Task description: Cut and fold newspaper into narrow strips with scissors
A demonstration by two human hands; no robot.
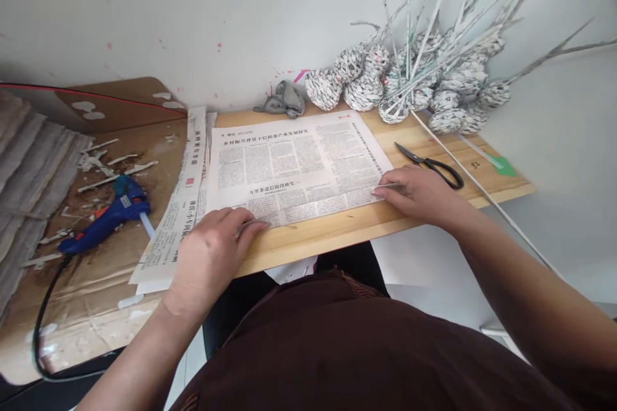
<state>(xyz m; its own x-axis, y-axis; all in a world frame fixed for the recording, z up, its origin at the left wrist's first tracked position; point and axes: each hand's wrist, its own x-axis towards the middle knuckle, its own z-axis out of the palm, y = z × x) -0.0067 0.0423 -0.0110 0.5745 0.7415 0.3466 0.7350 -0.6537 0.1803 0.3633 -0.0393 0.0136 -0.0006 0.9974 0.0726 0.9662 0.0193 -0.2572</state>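
A printed newspaper sheet [289,167] lies flat on the wooden board [313,241]. My left hand [216,250] pinches the sheet's near left corner between thumb and fingers. At the near right corner, my right hand [417,196] holds the paper edge in a pinch, with something thin between the fingertips. Black-handled scissors [427,160] rest on the board just beyond my right hand. More newspaper strips [186,205] lie to the left, partly under the sheet's left side.
A blue glue gun [108,215] with a black cord sits on cardboard at left, near stacked paper [29,173]. Woven paper gourds [364,90] with long stems line the wall. A grey cloth [286,99] and a green piece [502,166] are on the board.
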